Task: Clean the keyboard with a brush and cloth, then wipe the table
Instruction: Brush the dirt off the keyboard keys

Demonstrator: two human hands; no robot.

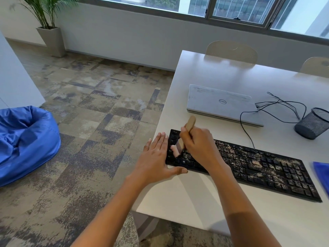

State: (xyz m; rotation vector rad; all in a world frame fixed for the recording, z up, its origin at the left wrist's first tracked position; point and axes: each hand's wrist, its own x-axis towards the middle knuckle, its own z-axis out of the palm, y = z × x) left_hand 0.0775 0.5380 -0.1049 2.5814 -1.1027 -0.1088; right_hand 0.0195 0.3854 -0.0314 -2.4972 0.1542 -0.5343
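A black keyboard (258, 164) lies on the white table (222, 202), its keys covered with pale dust and crumbs. My right hand (197, 147) grips a wooden-handled brush (189, 123), whose bristle end is down on the keyboard's left keys. My left hand (156, 155) lies flat with straight fingers against the keyboard's left end, thumb along the front edge. A blue cloth (322, 175) shows at the right frame edge, beside the keyboard's right end.
A closed silver laptop (220, 104) lies behind the keyboard, with black cables (277, 107) trailing to its right. A mesh pen cup (313, 123) stands at the right. Two chairs (231, 50) stand at the table's far side. A blue beanbag (26, 141) sits on the carpet at left.
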